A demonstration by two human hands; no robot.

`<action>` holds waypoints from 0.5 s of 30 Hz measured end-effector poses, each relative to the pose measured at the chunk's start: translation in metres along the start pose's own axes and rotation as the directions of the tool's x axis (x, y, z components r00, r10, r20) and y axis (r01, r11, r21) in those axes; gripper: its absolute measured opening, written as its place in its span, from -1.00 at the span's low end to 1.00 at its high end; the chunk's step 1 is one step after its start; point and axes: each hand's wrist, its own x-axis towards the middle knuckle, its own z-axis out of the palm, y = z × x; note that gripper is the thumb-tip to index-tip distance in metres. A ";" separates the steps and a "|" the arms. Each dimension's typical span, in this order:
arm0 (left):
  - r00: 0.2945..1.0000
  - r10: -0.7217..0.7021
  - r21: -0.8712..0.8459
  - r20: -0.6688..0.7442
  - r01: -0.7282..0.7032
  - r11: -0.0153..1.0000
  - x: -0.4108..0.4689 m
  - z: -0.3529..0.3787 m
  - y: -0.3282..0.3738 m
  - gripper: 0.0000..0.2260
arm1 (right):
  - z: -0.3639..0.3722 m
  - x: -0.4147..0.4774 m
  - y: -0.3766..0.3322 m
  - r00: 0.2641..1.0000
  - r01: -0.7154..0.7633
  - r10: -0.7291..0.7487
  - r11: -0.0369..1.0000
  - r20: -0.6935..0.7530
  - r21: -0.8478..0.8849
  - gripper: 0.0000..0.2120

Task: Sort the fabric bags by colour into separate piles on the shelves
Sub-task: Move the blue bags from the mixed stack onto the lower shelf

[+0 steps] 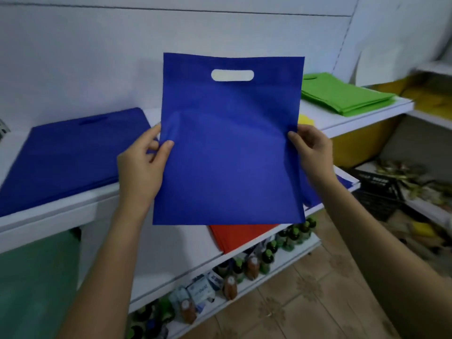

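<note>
A blue fabric bag with a cut-out handle hangs upright in front of the shelves. My left hand pinches its left edge and my right hand pinches its right edge. A pile of blue bags lies on the upper shelf at the left. A pile of green bags lies on the same shelf at the right. A yellow bag peeks out behind the held bag. A red bag pile lies on the middle shelf below, partly hidden. More blue fabric shows behind my right wrist.
The white upper shelf runs from left to right at chest height. Bottles and small cartons crowd the lowest shelf. A black crate and clutter stand at the right. A tiled floor lies below.
</note>
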 end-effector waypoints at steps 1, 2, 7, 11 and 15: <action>1.000 -0.002 -0.020 0.031 0.002 1.000 -0.011 0.016 0.004 -0.65 | -0.019 -0.006 0.007 1.000 -0.023 0.023 1.000 -0.019 -0.006 -0.83; 0.998 -0.001 -0.038 0.066 0.004 0.999 -0.022 0.034 0.006 -0.66 | -0.038 -0.012 0.016 0.998 -0.051 0.050 0.999 -0.033 -0.019 -0.83; 0.981 -0.054 -0.059 0.185 0.065 0.996 -0.090 0.126 0.019 -0.65 | -0.134 -0.037 0.070 0.978 -0.206 0.202 0.975 -0.058 -0.086 -0.88; 0.949 -0.158 -0.037 0.274 0.175 0.984 -0.148 0.193 0.030 -0.63 | -0.202 -0.050 0.122 0.943 -0.333 0.328 0.933 -0.059 -0.140 -0.84; 0.903 -0.244 -0.009 0.354 0.264 0.964 -0.197 0.249 0.037 -0.62 | -0.252 -0.067 0.165 0.906 -0.422 0.418 0.894 -0.062 -0.148 -0.87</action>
